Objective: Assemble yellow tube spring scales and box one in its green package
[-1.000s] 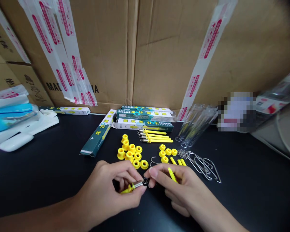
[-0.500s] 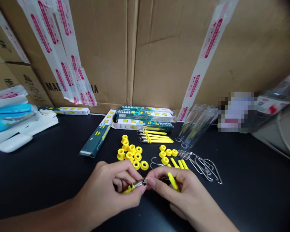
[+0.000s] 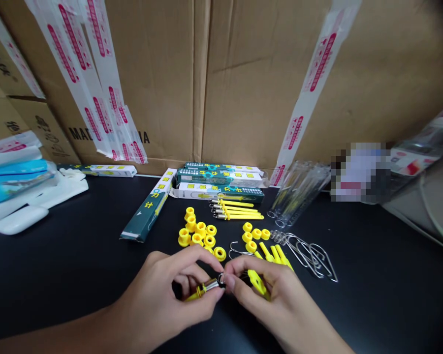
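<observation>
My left hand (image 3: 166, 290) is closed around a yellow rod with a shiny spring (image 3: 209, 284), like the inside of a spring scale. The spring end points to the right. At that end, my right hand (image 3: 280, 295) pinches a small wire loop (image 3: 221, 278) between thumb and forefinger. A yellow plastic piece (image 3: 257, 282) is also held in the right hand's curled fingers; the hand hides part of it. Just beyond the hands lie flanged yellow caps (image 3: 184, 237), small yellow collars (image 3: 250, 246), short yellow pegs (image 3: 275, 254) and a wire hook (image 3: 234, 248).
Several finished-looking yellow rods with springs (image 3: 239, 215) lie farther back, before printed spring-scale boxes (image 3: 221, 191). Clear tubes (image 3: 299, 191) and bent wire hooks (image 3: 312, 255) are at the right. A white oval case (image 3: 20, 220) lies left. A large cardboard box (image 3: 162, 88) stands behind.
The yellow piece in my right hand has tilted and shifted slightly left and down. Both hands stay together at the spring's loop end. The view has moved slightly.
</observation>
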`<state>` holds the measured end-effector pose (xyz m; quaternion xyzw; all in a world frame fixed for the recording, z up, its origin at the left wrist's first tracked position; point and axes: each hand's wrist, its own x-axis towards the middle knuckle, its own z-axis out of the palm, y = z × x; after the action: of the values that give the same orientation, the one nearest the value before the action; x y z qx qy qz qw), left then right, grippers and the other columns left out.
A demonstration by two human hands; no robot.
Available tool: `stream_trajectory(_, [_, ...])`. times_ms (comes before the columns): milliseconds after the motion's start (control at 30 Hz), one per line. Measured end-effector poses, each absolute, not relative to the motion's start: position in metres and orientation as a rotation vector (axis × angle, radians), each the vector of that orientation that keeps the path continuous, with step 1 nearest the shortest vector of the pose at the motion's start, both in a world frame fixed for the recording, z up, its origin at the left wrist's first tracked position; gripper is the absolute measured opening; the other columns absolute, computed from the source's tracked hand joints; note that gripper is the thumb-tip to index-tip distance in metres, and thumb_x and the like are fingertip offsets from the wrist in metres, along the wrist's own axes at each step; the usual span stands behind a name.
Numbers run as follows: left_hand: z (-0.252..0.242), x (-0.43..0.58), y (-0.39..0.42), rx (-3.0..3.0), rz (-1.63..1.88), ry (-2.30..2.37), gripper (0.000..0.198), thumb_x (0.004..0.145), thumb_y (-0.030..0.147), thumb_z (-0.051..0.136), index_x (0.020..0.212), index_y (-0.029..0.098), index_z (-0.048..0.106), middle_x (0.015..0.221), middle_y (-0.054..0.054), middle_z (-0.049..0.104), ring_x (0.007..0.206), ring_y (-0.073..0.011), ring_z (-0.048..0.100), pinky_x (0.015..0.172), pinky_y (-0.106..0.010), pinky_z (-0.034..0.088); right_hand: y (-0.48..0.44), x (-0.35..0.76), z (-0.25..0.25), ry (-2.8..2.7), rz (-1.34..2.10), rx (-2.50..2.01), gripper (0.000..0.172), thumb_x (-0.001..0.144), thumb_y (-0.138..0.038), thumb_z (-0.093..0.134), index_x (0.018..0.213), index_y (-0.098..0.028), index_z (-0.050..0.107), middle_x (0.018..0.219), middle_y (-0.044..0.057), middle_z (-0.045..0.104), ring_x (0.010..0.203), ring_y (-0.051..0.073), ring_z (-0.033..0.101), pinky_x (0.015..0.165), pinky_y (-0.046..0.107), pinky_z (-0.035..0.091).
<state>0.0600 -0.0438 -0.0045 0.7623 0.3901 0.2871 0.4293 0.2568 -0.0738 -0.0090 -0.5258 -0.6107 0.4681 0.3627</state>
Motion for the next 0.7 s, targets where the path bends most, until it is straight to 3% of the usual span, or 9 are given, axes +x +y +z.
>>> stream_trajectory(67, [-0.0043,0.0597,-0.0437,1.861,0.682,0.985,0.012,0.083,0.021,0.068,0.093,0.022,0.073,0.068,0.003,0.078,0.053,-0.0105,0.068,0.048,-0.014,0.048,-0.0741,0.2563,-0.0063,-1.527,1.289,-1.358,0.021,0.088,-0.039,0.072,0.076,-0.022,0.070,0.066,-0.002,0.059,0.062,0.015,0.051,0.059,0.024,0.039])
stream_trajectory(133, [-0.0046,0.0594,-0.0436,1.782,0.656,1.006,0.011,0.083,0.025,0.070,0.093,0.021,0.071,0.067,0.002,0.079,0.049,-0.0107,0.066,0.047,-0.015,0.048,-0.0744,0.2563,-0.0038,-1.410,1.458,-1.366,0.026,0.086,-0.046,0.075,0.078,-0.022,0.068,0.055,-0.008,0.042,0.046,0.010,0.033,0.044,0.024,0.027])
stream_trajectory(233, [-0.0055,0.0592,-0.0438,1.676,0.642,1.004,0.011,0.083,0.028,0.070,0.090,0.020,0.069,0.068,-0.001,0.080,0.046,-0.0108,0.065,0.047,-0.017,0.050,-0.0750,0.2566,-0.0019,-1.252,1.654,-1.336,0.033,0.082,-0.053,0.079,0.081,-0.023,0.065,0.052,-0.012,0.028,0.039,0.006,0.015,0.038,0.025,0.011])
stream_trajectory(500, [-0.0046,0.0576,-0.0446,1.615,0.628,0.970,0.009,0.084,0.028,0.071,0.086,0.019,0.069,0.066,0.002,0.074,0.048,-0.0110,0.065,0.040,-0.015,0.045,-0.0751,0.2581,-0.0028,-1.148,1.716,-1.257,0.036,0.080,-0.052,0.085,0.084,-0.020,0.067,0.055,-0.012,0.038,0.037,0.002,0.015,0.036,0.022,0.009])
stream_trajectory(700, [-0.0039,0.0577,-0.0447,1.645,0.669,0.956,0.009,0.083,0.028,0.071,0.083,0.019,0.070,0.061,0.003,0.070,0.046,-0.0102,0.061,0.041,-0.015,0.046,-0.0735,0.2587,-0.0030,-1.163,1.725,-1.259,0.039,0.079,-0.055,0.085,0.081,-0.020,0.066,0.049,-0.014,0.030,0.036,0.002,0.015,0.035,0.021,0.008])
